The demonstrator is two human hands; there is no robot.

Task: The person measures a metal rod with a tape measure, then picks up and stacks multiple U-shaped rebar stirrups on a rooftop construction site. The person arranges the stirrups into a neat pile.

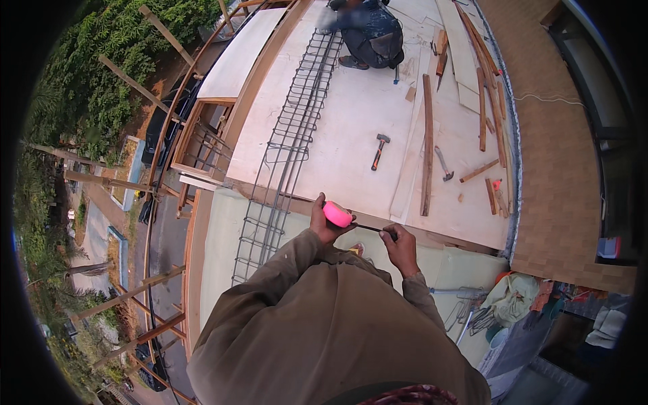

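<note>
In front of my chest, my left hand is wrapped round a bright pink rounded thing with a pale top, which looks like a roll or spool. A thin dark rod runs from beside it to my right hand, whose fingers are closed on the rod's other end. Whether the rod is fixed to the pink thing cannot be made out. To the left of my hands, a long rebar cage lies across the boards and over the lower pale panel.
Ahead, a person crouches at the cage's far end. A hammer lies on the pale plywood deck; another hammer and several wood strips lie further right. The deck ends in a step before me. Timber framing borders a drop at left.
</note>
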